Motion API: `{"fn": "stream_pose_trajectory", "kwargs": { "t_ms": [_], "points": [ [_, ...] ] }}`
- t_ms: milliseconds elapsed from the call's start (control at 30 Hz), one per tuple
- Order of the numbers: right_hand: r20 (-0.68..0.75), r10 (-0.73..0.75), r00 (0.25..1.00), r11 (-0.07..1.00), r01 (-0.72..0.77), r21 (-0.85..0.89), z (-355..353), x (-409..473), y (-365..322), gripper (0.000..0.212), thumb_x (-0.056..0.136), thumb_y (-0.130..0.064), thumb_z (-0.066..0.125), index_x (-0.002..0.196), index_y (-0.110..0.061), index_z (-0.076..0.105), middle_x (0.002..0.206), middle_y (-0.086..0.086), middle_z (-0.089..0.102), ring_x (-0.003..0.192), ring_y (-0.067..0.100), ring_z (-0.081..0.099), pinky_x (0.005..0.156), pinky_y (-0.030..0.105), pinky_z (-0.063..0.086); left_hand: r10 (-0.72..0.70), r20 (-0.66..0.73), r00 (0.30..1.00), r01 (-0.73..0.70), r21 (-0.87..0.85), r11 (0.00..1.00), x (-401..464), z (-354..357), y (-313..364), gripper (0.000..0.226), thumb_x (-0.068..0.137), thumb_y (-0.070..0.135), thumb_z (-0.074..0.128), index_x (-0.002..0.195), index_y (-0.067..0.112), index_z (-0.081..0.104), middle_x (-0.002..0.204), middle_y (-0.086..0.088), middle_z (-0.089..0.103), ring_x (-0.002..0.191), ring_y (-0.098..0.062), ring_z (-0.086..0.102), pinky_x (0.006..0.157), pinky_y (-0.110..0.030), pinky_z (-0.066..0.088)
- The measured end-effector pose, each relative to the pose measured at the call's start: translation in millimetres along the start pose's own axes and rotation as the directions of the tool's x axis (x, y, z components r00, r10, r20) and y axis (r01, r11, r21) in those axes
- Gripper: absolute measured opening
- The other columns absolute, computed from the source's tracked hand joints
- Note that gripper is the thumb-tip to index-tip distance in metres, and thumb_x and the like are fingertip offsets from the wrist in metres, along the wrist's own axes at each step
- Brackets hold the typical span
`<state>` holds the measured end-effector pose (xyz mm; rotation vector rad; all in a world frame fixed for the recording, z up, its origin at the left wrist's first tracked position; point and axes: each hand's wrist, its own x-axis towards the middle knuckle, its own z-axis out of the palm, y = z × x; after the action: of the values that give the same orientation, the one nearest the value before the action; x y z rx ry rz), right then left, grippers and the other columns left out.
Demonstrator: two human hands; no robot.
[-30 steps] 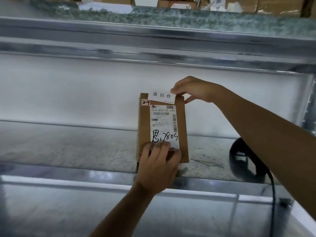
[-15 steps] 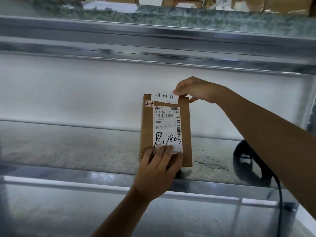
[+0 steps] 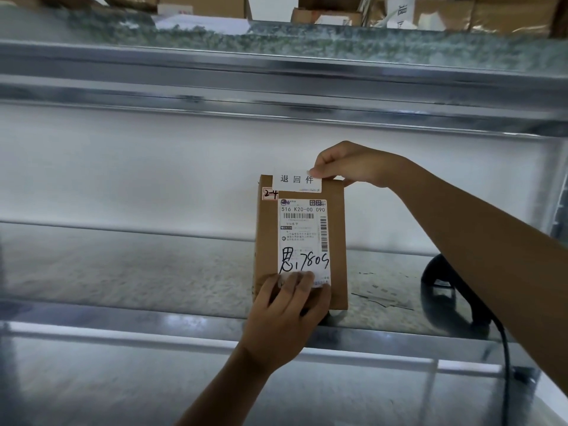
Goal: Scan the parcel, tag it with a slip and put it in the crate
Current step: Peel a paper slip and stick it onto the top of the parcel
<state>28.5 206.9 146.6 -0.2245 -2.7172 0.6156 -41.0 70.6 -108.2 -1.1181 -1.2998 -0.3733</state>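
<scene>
A small brown cardboard parcel [image 3: 267, 241] stands upright on the metal shelf [image 3: 123, 272], its white shipping label with barcode and handwritten number facing me. My left hand [image 3: 285, 315] grips the parcel's lower end, fingers over the label's bottom edge. My right hand [image 3: 347, 162] pinches the right end of a white printed slip [image 3: 296, 181], which lies across the parcel's top edge. No crate is in view.
A black scanner [image 3: 442, 290] with a cable sits on the shelf at the right, partly behind my right forearm. Scraps of paper [image 3: 381, 295] lie beside the parcel. Cardboard boxes [image 3: 507, 13] fill the shelf above. A lower shelf [image 3: 123, 379] runs below.
The slip has come down a little onto the parcel's top edge and covers more of the cardboard. Both hands keep their grips; the view has shifted slightly.
</scene>
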Motion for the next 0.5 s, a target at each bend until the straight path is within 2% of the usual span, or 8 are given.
{"fn": "stream_pose_trajectory", "kwargs": {
  "t_ms": [500],
  "points": [
    [-0.001, 0.001, 1.000, 1.000, -0.001, -0.004, 1.5, -0.3, -1.6, 0.019, 0.087, -0.034, 0.064, 0.085, -0.015, 0.066, 0.096, 0.006, 0.066, 0.089, 0.015, 0.058, 0.096, 0.044, 0.049, 0.001, -0.004, 1.000, -0.001, -0.010, 1.000, -0.9, -3.2, -1.1, 0.028, 0.101, 0.028, 0.032, 0.116, 0.019, 0.053, 0.110, -0.007, 0.070, 0.099, -0.025, 0.067, 0.088, -0.043, 0.051]
  ]
}}
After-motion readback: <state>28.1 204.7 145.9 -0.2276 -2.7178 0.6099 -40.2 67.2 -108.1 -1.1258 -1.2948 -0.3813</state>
